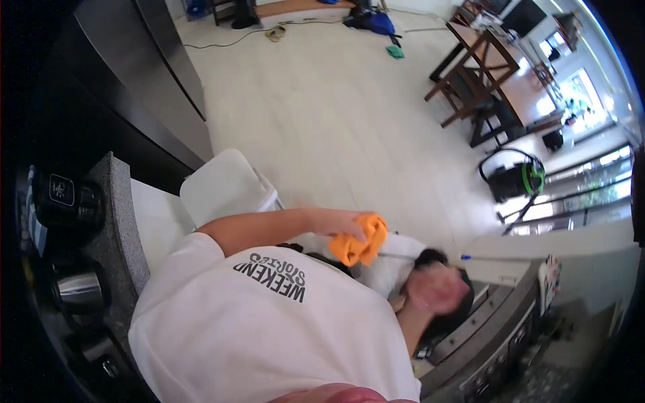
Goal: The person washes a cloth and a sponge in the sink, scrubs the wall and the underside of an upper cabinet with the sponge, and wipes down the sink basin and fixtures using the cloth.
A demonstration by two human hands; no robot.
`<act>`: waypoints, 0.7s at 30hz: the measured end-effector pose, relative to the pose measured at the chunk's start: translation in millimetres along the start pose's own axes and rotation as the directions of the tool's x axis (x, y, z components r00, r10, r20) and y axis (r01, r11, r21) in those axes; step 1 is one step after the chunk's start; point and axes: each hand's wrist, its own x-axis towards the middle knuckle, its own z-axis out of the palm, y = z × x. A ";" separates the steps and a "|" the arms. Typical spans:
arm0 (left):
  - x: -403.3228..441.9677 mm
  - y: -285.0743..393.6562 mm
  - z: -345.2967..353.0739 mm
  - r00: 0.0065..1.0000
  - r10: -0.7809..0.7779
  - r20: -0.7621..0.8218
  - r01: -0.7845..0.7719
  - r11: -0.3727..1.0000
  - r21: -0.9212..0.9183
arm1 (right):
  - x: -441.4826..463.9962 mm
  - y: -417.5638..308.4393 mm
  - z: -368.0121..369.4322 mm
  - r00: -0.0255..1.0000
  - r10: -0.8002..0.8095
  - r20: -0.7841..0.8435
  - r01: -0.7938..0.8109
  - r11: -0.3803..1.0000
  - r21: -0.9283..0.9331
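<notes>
My left hand [342, 225] is closed around a bunched orange cloth [359, 240], held in front of my white T-shirt [269, 329]. To the right, my right hand [437, 289] is raised and smeared by motion, so its fingers cannot be made out. Close behind that hand is a dark object [460, 312], partly covered by the hand and forearm. Something white [400, 262] lies between my two hands; its kind is unclear.
A white chair [225, 185] stands by the grey counter [124, 221], near a steel fridge [144, 74]. At right are a black-and-green vacuum cleaner [517, 178], a drawer unit [474, 326], and farther back a wooden chair [480, 70] at a table. Sandals [275, 33] lie on the floor.
</notes>
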 end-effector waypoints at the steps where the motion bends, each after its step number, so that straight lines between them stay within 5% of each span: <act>1: 10.7 9.1 -9.6 0.997 0.059 0.047 -0.063 0.992 0.108 | 19.5 17.4 -24.4 0.886 0.256 -0.386 -0.339 0.926 -0.165; 2: 16.6 17.1 -21.7 0.990 0.102 0.098 -0.121 0.968 0.219 | 60.9 41.6 -51.3 0.870 0.420 -0.257 -0.492 0.729 -0.476; 3: 14.0 33.5 -27.3 0.997 -0.045 -0.056 0.061 0.941 0.334 | 84.1 43.5 -63.9 0.702 0.580 -0.414 -0.710 0.522 -0.472; 6: 32.4 81.8 -86.0 1.000 0.022 0.021 -0.026 0.964 0.263 | 131.6 38.0 -107.0 0.824 0.474 -0.309 -0.557 0.776 -0.295; 11: 55.2 172.5 -225.8 0.986 0.148 -0.076 -0.130 0.970 0.204 | 222.5 -4.1 -233.5 0.742 0.521 -0.423 -0.656 0.434 -0.617; 13: 56.4 202.2 -282.3 0.957 0.175 -0.231 -0.173 0.984 0.029 | 277.3 -0.8 -290.5 0.751 0.571 -0.332 -0.649 0.542 -0.534; 15: 59.6 214.5 -334.6 0.839 0.307 -0.450 -0.363 0.931 -0.040 | 337.3 11.1 -336.1 0.731 0.603 -0.320 -0.682 0.638 -0.357; 17: 57.8 196.9 -397.1 0.677 0.243 -0.695 -0.469 0.870 -0.152 | 399.6 39.4 -388.3 0.578 0.683 -0.446 -0.782 0.621 -0.063; 19: 60.0 192.5 -452.2 0.300 -0.055 -0.952 -0.745 0.610 -0.270 | 476.7 88.2 -455.2 0.447 0.674 -0.588 -0.875 0.465 -0.132; 21: 46.3 180.2 -502.6 0.236 -0.094 -0.967 -0.821 0.512 -0.251 | 513.3 115.3 -507.9 0.359 0.775 -0.520 -0.929 0.353 -0.114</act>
